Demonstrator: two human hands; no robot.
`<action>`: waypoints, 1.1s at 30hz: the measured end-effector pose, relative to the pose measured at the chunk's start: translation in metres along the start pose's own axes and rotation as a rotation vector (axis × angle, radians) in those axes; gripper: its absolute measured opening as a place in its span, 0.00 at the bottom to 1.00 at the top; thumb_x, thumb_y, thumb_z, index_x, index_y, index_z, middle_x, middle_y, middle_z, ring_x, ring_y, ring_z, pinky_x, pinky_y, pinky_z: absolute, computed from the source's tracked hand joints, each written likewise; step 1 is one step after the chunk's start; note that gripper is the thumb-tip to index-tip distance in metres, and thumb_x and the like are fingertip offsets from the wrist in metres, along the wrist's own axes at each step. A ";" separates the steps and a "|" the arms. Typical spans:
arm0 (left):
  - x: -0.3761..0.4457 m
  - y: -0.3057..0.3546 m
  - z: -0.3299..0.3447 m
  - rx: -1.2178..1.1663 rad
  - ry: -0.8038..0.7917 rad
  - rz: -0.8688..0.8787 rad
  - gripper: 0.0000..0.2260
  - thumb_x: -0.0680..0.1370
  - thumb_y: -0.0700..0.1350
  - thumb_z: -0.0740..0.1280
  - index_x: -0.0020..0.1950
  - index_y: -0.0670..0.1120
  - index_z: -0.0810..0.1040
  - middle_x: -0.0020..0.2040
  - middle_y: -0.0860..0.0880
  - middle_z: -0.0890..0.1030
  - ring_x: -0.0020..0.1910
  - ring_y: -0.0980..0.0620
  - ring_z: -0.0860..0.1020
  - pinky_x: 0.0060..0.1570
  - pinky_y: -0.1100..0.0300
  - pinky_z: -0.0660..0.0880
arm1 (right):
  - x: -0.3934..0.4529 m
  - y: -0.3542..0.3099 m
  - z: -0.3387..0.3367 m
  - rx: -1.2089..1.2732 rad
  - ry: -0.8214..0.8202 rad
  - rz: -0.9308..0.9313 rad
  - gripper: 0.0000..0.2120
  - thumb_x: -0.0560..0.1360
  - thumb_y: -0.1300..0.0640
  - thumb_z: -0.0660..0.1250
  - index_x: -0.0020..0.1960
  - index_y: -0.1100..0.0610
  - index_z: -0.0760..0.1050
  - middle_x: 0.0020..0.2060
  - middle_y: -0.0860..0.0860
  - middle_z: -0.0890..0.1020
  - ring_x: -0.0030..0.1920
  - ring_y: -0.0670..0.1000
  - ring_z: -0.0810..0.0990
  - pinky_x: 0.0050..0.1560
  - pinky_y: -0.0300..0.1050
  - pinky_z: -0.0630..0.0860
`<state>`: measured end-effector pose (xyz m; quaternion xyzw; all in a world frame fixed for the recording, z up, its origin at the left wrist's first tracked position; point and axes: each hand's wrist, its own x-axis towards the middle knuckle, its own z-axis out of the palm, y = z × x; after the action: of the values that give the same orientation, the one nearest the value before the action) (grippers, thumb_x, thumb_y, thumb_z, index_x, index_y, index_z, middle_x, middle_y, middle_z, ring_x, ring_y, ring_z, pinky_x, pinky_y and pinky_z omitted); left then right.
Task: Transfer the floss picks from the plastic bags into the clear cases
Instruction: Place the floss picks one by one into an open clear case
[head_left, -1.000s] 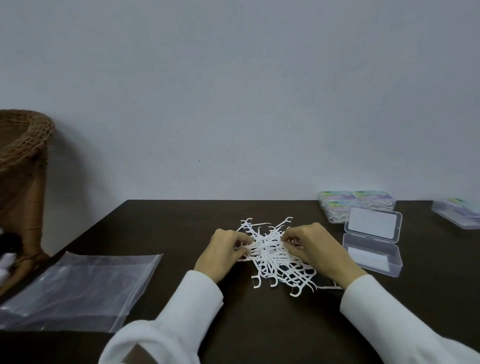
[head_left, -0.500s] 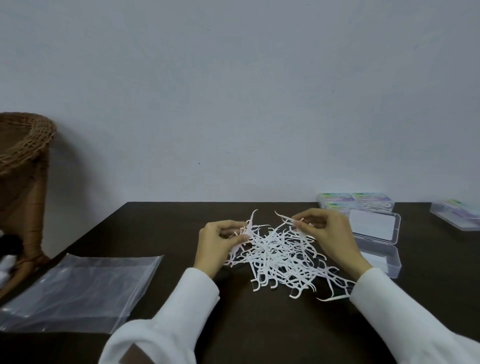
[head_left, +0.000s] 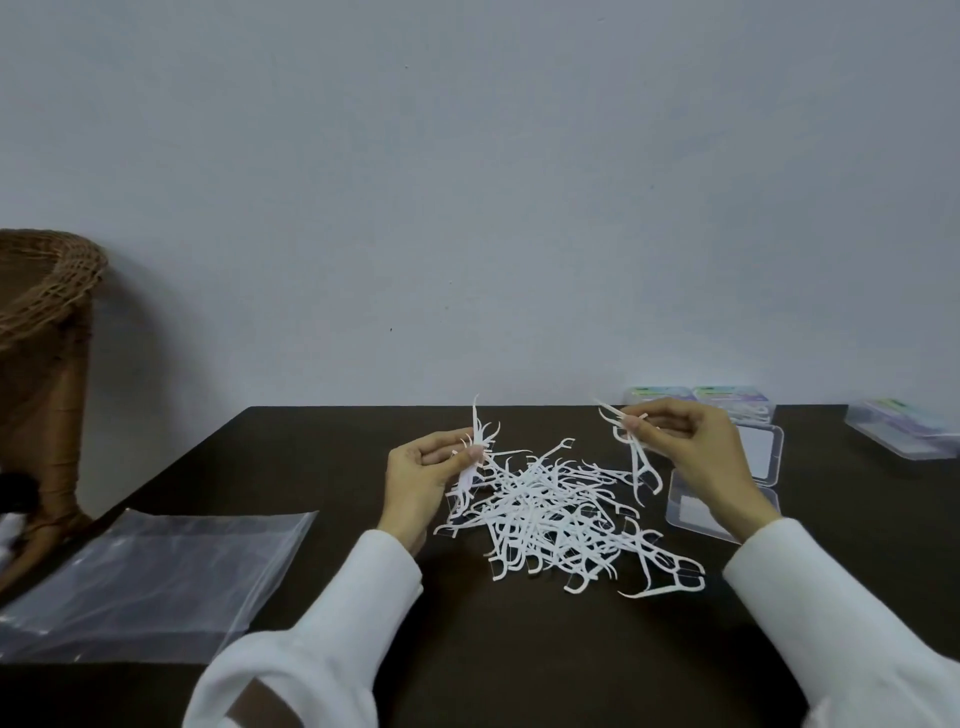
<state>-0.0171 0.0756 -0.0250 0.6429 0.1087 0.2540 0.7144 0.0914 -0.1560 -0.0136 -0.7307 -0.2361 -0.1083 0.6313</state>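
Dark brown table (head_left: 519, 675) set against a plain pale wall (head_left: 467, 182); wicker basket (head_left: 47, 291) at far left. Your left hand (head_left: 421, 478) pinches a small bunch of floss picks (head_left: 475, 441), and your right hand (head_left: 696, 452) pinches a few more. The loose pile (head_left: 550, 519) lies between them. Open clear case (head_left: 753, 457) behind your right wrist, filled cases (head_left: 727, 402) near the wall, flat plastic bag (head_left: 156, 582) left.

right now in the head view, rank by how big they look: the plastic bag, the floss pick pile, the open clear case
1. plastic bag, though it lies nearer the camera
2. floss pick pile
3. open clear case, partly hidden behind the right hand
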 end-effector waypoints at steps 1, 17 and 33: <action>0.001 0.000 0.001 -0.011 0.006 -0.007 0.09 0.69 0.34 0.73 0.48 0.42 0.82 0.37 0.48 0.85 0.36 0.56 0.83 0.34 0.69 0.76 | 0.000 0.000 -0.005 0.009 0.004 -0.002 0.04 0.68 0.58 0.74 0.41 0.50 0.82 0.39 0.52 0.85 0.44 0.54 0.83 0.50 0.46 0.78; 0.022 0.009 0.087 -0.374 -0.120 -0.231 0.12 0.74 0.34 0.68 0.56 0.38 0.78 0.45 0.45 0.83 0.43 0.54 0.81 0.48 0.65 0.78 | 0.006 0.023 -0.065 -0.057 0.160 0.090 0.06 0.70 0.61 0.71 0.46 0.54 0.79 0.45 0.53 0.82 0.47 0.51 0.81 0.50 0.46 0.77; 0.012 -0.032 0.211 -0.384 -0.282 -0.298 0.09 0.72 0.32 0.70 0.51 0.38 0.79 0.45 0.41 0.83 0.40 0.50 0.83 0.42 0.60 0.81 | 0.008 0.036 -0.083 -0.062 0.220 0.082 0.06 0.70 0.60 0.72 0.46 0.56 0.80 0.42 0.51 0.83 0.46 0.48 0.81 0.50 0.42 0.78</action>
<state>0.1016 -0.1015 -0.0222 0.5015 0.0516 0.0702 0.8608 0.1274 -0.2384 -0.0261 -0.7426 -0.1318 -0.1690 0.6346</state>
